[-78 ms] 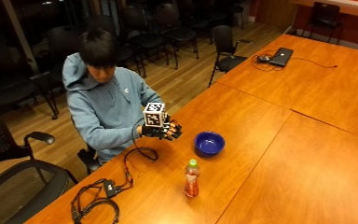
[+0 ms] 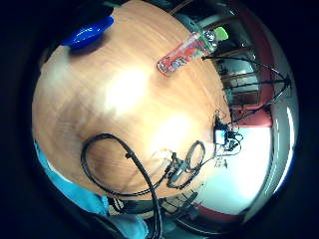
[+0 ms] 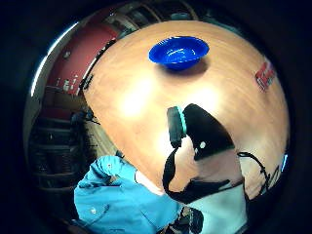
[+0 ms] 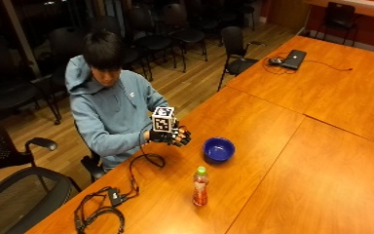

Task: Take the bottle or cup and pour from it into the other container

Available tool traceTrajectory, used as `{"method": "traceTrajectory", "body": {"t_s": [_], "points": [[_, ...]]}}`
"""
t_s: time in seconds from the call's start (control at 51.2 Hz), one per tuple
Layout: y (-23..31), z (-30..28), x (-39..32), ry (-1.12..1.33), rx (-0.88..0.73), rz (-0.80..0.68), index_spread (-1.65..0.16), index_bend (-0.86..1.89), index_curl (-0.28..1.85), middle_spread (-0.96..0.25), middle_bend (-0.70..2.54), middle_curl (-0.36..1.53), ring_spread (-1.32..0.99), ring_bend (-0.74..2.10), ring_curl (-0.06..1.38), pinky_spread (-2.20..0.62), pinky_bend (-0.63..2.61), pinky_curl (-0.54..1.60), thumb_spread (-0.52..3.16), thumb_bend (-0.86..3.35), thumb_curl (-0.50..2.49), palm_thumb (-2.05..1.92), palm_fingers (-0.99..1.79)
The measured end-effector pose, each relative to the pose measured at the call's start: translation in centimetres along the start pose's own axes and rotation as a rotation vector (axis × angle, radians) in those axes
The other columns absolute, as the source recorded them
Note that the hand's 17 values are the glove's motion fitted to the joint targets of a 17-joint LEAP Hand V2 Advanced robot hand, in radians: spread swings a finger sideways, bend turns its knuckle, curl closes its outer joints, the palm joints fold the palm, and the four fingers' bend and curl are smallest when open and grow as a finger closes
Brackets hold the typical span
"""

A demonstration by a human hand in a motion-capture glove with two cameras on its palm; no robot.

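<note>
Flanking hands (image 4: 173, 137), bowl (image 4: 218, 148), bottle (image 4: 200, 186)

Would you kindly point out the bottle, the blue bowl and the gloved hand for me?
bottle (image 4: 200, 187): outside view, on its red body.
blue bowl (image 4: 218, 148): outside view, on its inner wall.
gloved right hand (image 4: 172, 136): outside view, on the glove's back.

A person (image 4: 109, 112) sits at the table (image 4: 290, 161) edge with the right hand (image 4: 171, 136) raised just above it, the bowl (image 4: 218, 148) near that hand further in on the tabletop, and the bottle (image 4: 200, 186) upright, apart from the bowl, nearer the camera.
</note>
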State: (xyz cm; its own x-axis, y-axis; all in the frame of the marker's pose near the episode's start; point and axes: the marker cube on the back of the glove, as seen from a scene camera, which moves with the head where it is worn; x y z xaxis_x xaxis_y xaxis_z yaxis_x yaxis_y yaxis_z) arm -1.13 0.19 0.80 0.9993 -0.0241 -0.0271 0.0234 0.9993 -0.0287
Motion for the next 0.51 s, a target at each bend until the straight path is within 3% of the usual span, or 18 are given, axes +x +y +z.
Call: {"method": "traceTrajectory", "body": {"t_s": [0.195, 0.508], "points": [[-0.2, 0.0, 0.3, -0.019, -0.041, -0.016, -0.32, 0.16, 0.17, 0.02, 0.2, 0.17, 0.09, 0.3, 0.16, 0.18, 0.49, 0.18, 1.01, 0.23, 0.19, 0.46, 0.34], [-0.5, 0.6, 1.5, 0.036, -0.088, -0.053, -0.35, 0.16, 0.23, 0.02, 0.19, 0.24, 0.1, 0.32, 0.21, 0.21, 0.49, 0.21, 1.17, 0.14, 0.25, 0.49, 0.33]]}}
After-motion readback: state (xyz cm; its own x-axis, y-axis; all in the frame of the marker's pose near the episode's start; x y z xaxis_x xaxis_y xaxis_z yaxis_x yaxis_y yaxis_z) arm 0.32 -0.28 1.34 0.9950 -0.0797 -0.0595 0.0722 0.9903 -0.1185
